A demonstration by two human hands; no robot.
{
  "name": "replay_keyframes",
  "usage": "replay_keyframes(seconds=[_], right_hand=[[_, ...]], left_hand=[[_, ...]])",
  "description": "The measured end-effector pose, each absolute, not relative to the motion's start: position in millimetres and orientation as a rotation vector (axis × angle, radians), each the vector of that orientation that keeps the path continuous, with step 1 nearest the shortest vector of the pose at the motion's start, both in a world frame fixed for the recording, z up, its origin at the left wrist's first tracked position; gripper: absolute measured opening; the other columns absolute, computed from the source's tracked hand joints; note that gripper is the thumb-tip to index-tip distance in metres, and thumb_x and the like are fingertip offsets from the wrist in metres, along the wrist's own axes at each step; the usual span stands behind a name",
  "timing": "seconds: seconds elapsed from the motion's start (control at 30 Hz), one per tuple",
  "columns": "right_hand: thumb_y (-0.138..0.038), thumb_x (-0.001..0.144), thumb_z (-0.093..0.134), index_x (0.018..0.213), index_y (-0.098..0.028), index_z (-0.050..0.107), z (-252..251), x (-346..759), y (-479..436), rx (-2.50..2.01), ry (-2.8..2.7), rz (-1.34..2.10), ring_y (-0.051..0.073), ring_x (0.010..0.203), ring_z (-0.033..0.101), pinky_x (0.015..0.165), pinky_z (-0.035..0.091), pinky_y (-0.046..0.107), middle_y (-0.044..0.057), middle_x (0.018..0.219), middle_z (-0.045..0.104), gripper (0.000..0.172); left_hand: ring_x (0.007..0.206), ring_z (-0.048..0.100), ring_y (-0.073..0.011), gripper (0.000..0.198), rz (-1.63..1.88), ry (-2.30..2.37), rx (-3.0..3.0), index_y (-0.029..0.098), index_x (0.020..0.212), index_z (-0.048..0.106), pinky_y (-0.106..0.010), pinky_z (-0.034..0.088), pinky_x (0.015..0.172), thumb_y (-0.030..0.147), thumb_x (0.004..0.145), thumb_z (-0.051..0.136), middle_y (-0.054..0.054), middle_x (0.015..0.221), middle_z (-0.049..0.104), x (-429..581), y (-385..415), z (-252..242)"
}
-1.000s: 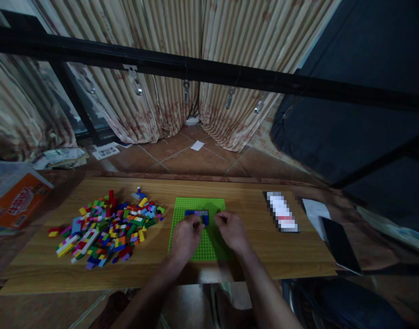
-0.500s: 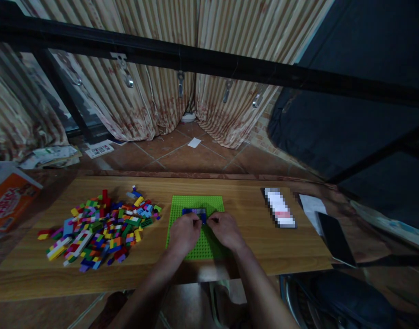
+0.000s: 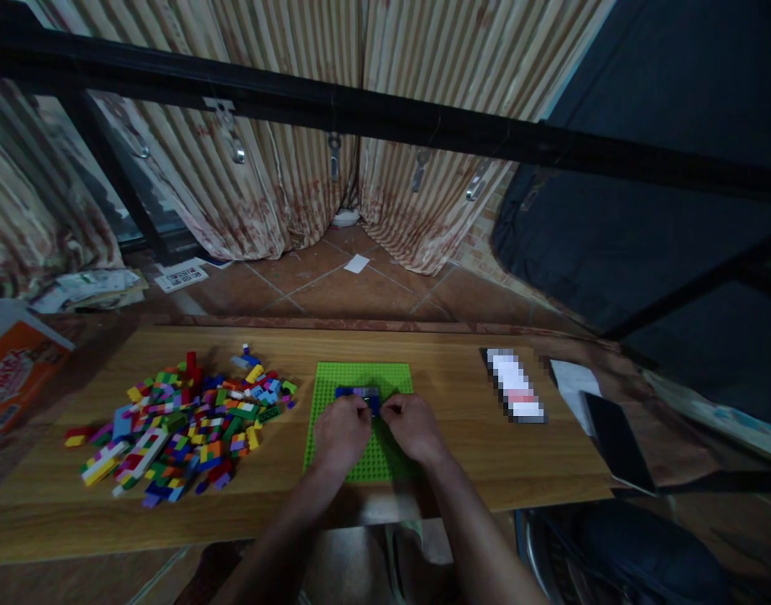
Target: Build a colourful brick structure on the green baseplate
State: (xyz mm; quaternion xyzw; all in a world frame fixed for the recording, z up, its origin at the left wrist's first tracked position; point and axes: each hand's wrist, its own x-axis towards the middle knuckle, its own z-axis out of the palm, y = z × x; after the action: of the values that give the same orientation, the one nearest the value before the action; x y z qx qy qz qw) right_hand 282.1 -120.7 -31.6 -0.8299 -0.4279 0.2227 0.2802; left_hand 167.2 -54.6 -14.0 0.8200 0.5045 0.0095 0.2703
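Note:
A green studded baseplate [image 3: 327, 380] lies on the wooden table, partly covered by my hands. Several blue and purplish toy bricks [image 3: 355, 391] form a row with a corner on its upper middle part. My left hand [image 3: 341, 430] is closed, its thumb and fingertips pinched together at the near side of these bricks. From the right, my right hand [image 3: 416, 427] is also closed, with its fingertips at the right end of the bricks. What either pinch holds is too small and dark to make out.
To the left spreads a loose pile of coloured bricks [image 3: 190, 424]. At the right lie a phone with a blurred screen [image 3: 516, 385], a white paper [image 3: 574, 380] and a dark flat object [image 3: 617, 441]. An orange and white box [image 3: 20, 370] stands at the far left.
The view has shifted very slightly. Both hands stay over the baseplate by the blue bricks, with their fingers still pinched.

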Motion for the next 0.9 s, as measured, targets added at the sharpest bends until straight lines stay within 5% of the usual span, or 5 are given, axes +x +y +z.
replay_keyframes(seconds=[0.9], right_hand=[[-0.021,0.086,0.051,0.084,-0.019,0.075,-22.9,272.9,-123.3,-2.361,-1.166,0.592,0.021,0.084,0.068,0.072,0.044,0.027,0.008,0.086,0.075,0.024]], left_hand=[[0.089,0.07,-0.0259,0.031,-0.023,1.411,2.312,0.02,0.093,0.068,-0.033,0.048,0.068,0.025,0.092,0.037,-0.011,0.093,0.073,168.2,-64.8,-13.3]])
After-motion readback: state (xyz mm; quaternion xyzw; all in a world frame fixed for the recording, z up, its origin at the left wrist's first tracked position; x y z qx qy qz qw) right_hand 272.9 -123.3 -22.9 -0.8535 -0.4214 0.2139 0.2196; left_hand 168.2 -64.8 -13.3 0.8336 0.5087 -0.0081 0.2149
